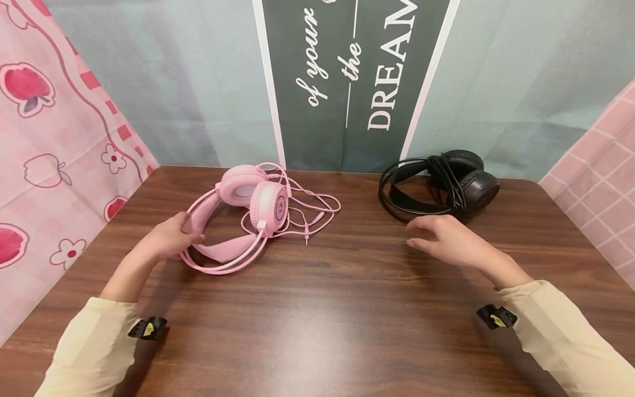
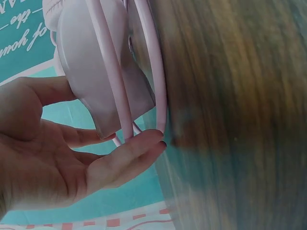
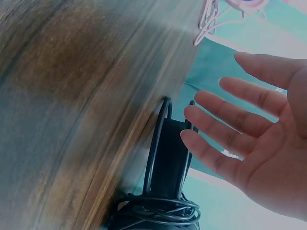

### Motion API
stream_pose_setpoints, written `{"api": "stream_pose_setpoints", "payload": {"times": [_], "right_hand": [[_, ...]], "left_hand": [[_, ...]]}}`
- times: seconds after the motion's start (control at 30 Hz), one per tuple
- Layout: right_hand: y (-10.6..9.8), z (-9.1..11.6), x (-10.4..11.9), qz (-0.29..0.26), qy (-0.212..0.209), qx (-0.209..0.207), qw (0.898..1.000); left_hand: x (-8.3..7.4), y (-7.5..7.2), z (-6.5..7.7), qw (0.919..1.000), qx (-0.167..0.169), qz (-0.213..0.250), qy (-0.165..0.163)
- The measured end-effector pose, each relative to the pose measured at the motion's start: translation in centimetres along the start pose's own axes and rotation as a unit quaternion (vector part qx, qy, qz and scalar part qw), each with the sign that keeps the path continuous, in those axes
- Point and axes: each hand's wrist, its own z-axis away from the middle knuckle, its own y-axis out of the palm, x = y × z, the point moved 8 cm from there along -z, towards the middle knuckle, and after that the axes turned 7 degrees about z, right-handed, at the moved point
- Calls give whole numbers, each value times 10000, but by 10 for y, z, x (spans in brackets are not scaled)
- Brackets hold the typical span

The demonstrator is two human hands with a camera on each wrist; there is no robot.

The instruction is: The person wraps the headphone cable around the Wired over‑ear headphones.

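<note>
Pink headphones [image 1: 272, 209] lie on the left part of the table, with their thin pink cable [image 1: 324, 210] bunched beside the ear cups. At their headband [image 2: 103, 62], my left hand [image 1: 171, 238] has its thumb on one side and its fingers curled round the band and outer hoops. Black headphones [image 1: 478, 190] rest at the back right, their black cable [image 3: 158, 211] wound about them. My right hand [image 1: 453, 242] hovers just in front of the black headband [image 3: 170, 153], apart from it, fingers loosely extended and holding nothing.
The brown wooden table [image 1: 317, 309] meets a grey-green cloth backdrop [image 1: 208, 82] with printed lettering. A pink fruit-patterned cloth [image 1: 59, 165] hangs along the left side, and a pink tile-patterned one [image 1: 600, 182] along the right.
</note>
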Motion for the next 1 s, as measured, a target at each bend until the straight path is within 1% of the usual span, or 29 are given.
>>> {"api": "stream_pose_setpoints", "payload": {"times": [0.13,0.3,0.4,0.53,0.67,0.77,1.0], "right_hand": [[-3,-2,1,-279,1,-90,9996],[-5,-5,4,-890,36,-65,9960],[-5,-8,8,-1088,-58,-52,9940],[-2,-14,15,-1172,-231,47,9928],[-3,-17,21,-1154,-347,56,9927],[-5,-20,26,-1180,-368,35,9923],[-4,-27,30,-1264,-272,117,9915]], "left_hand": [[-5,0,1,9996,-106,-221,163],[-14,2,0,9978,-183,-552,309],[-21,5,-1,9959,-233,-763,427],[-33,12,-1,9934,-248,-946,595],[-45,21,-1,9930,-124,-993,630],[-53,29,-2,9928,-63,-1002,657],[-76,48,-4,9886,-29,-1138,989]]}}
